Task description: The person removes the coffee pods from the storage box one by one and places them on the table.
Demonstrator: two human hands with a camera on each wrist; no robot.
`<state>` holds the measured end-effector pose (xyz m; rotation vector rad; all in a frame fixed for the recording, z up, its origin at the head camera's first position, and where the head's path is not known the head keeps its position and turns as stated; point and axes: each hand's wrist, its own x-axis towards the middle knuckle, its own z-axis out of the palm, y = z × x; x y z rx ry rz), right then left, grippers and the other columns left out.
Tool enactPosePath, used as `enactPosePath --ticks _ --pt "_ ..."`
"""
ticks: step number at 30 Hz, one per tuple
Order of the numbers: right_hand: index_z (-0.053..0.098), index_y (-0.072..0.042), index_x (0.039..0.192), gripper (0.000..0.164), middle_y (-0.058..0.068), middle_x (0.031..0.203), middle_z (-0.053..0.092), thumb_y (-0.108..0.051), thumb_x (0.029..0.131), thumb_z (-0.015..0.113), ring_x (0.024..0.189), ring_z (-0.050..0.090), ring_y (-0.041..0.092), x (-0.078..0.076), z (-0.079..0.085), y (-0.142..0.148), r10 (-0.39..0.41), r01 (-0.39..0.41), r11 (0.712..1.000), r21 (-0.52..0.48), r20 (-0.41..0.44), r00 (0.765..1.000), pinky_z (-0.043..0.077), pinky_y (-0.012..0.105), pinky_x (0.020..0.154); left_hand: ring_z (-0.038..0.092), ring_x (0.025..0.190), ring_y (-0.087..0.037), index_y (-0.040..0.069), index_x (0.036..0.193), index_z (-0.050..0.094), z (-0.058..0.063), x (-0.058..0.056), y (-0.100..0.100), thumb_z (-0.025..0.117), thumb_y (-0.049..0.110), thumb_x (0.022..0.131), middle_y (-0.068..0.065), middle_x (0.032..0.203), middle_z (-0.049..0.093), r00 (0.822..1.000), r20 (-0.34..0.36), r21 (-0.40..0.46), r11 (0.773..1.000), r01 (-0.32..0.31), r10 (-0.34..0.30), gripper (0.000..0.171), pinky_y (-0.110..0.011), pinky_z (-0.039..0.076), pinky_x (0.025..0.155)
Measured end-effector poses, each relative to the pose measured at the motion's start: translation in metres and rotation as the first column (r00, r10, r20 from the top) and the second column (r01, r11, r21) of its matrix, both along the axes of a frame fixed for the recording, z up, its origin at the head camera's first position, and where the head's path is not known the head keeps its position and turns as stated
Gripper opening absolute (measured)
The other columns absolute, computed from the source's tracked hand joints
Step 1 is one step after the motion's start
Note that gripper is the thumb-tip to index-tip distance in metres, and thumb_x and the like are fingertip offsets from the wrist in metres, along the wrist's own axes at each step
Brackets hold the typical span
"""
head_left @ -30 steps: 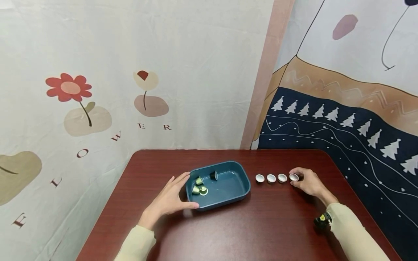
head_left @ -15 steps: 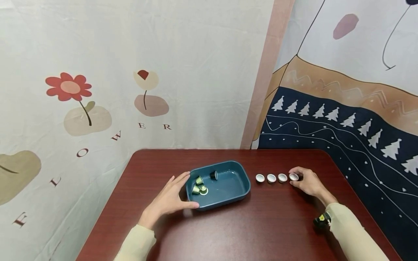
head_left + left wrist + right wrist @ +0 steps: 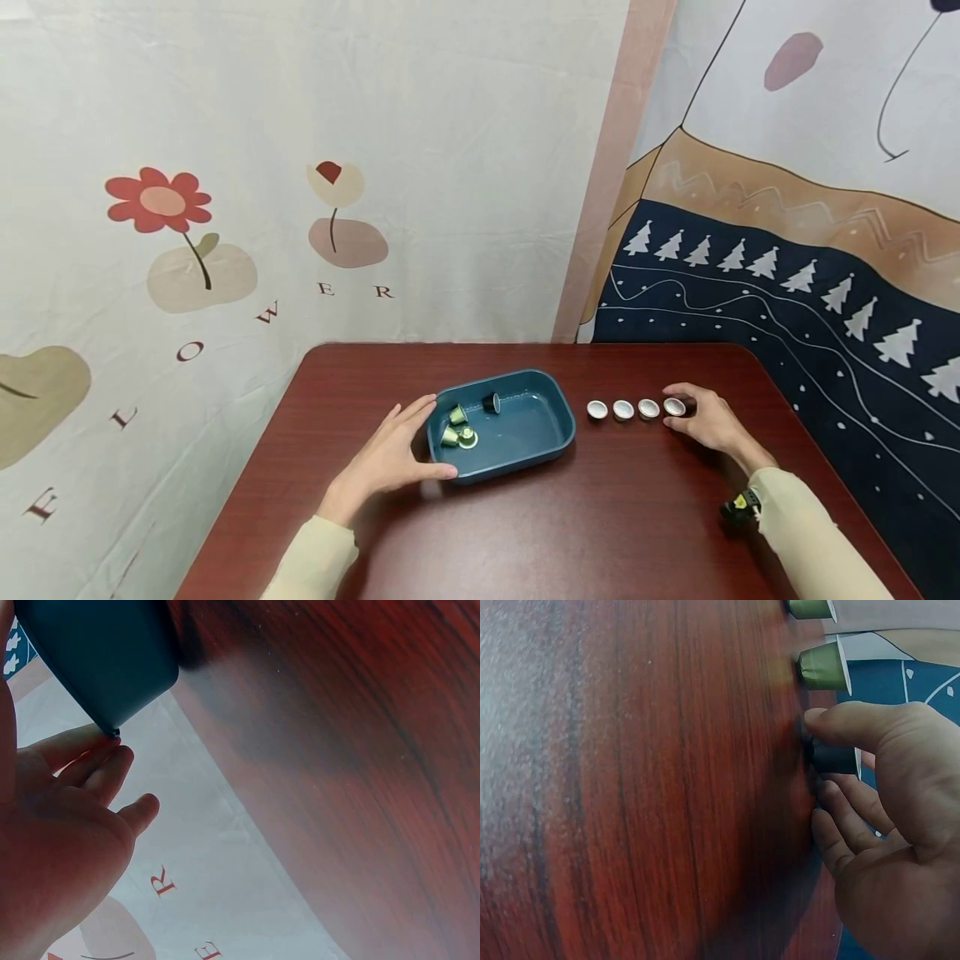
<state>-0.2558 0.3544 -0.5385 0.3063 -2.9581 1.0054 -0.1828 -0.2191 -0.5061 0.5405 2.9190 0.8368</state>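
My left hand spans the left end of a blue tray, fingers extended at the far corner and thumb along the near edge. Its fingertips meet the tray rim in the left wrist view. At the right, my right hand is around a dark coffee capsule standing lid up on the table, thumb and fingers spread on either side. Three more capsules stand lid up in a row to its left, the nearest one green. Inside the tray lie a black capsule and three green capsules.
The reddish-brown table has rounded far corners. Behind it hang a pale printed cloth and a dark blue one with white trees. A small black device sits at the right wrist.
The thumb and index finger of my right hand have spread slightly away from the dark capsule, which stays in place. My left hand and the tray have not moved.
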Motion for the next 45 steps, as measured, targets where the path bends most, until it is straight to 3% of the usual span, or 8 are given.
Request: enactPosePath --ticks 7,16,22,26,31,37,45 --pt "0.069 0.000 0.145 0.061 0.026 0.132 0.077 -0.019 0.092 0.093 0.117 0.073 0.042 0.002 0.000 0.002 -0.003 0.004 0.999 0.038 -0.015 1.000 0.058 0.055 0.098 0.040 0.170 -0.043 0.001 0.172 0.044 0.000 0.000 -0.001 0.093 0.074 0.080 -0.013 0.182 0.042 1.000 -0.004 -0.005 1.000 0.000 0.000 0.128 -0.071 0.022 0.142" --pt "0.057 0.000 0.157 0.078 0.029 0.144 0.069 -0.026 0.093 0.094 0.129 0.067 0.049 0.005 0.003 0.001 0.027 -0.027 0.999 0.029 -0.009 1.000 0.056 0.068 0.108 0.039 0.170 -0.041 0.001 0.172 0.044 0.000 0.000 -0.001 0.093 0.075 0.080 -0.012 0.183 0.041 1.000 0.007 -0.003 1.000 -0.001 0.001 0.128 -0.070 0.021 0.143" --pt "0.050 0.000 0.163 0.088 0.032 0.148 0.063 -0.031 0.093 0.094 0.134 0.064 0.052 0.008 0.010 -0.003 0.039 -0.039 0.999 0.023 -0.015 0.999 0.054 0.072 0.112 0.038 0.171 -0.044 0.002 0.173 0.043 0.000 0.000 -0.001 0.093 0.075 0.079 -0.012 0.183 0.041 1.000 0.015 -0.004 1.000 -0.009 0.009 0.129 -0.071 0.021 0.143" --pt "0.045 -0.003 0.167 0.092 0.033 0.159 0.054 -0.039 0.096 0.091 0.144 0.055 0.054 0.009 0.019 -0.008 0.031 -0.031 0.999 0.028 -0.013 0.999 0.047 0.078 0.119 0.036 0.171 -0.045 0.002 0.173 0.043 0.000 0.000 -0.001 0.093 0.075 0.079 -0.012 0.183 0.041 1.000 0.015 -0.002 1.000 -0.009 0.009 0.129 -0.071 0.021 0.143" --pt "0.043 -0.004 0.169 0.092 0.031 0.169 0.046 -0.044 0.099 0.087 0.154 0.046 0.053 0.009 0.031 -0.018 0.043 -0.042 0.998 0.040 -0.023 0.999 0.039 0.081 0.125 0.037 0.171 -0.042 0.003 0.172 0.044 0.000 0.000 0.000 0.093 0.076 0.078 -0.010 0.183 0.041 1.000 0.011 -0.001 1.000 -0.009 0.009 0.129 -0.070 0.021 0.143" --pt "0.041 -0.007 0.171 0.088 0.029 0.174 0.042 -0.048 0.104 0.080 0.157 0.043 0.052 0.010 0.042 -0.032 0.074 -0.073 0.996 0.042 -0.029 0.997 0.038 0.082 0.126 0.038 0.171 -0.043 0.002 0.172 0.045 -0.001 0.000 -0.001 0.094 0.075 0.078 -0.011 0.183 0.042 1.000 0.010 0.001 1.000 -0.009 0.009 0.129 -0.070 0.023 0.143" --pt "0.042 -0.009 0.172 0.082 0.025 0.175 0.043 -0.050 0.108 0.075 0.155 0.047 0.050 0.010 0.055 -0.054 0.130 -0.128 0.991 0.042 -0.037 0.991 0.051 0.078 0.120 0.036 0.171 -0.044 0.003 0.172 0.044 -0.001 0.000 -0.001 0.094 0.076 0.078 -0.010 0.183 0.042 1.000 0.016 0.004 1.000 -0.012 0.012 0.129 -0.070 0.022 0.143"
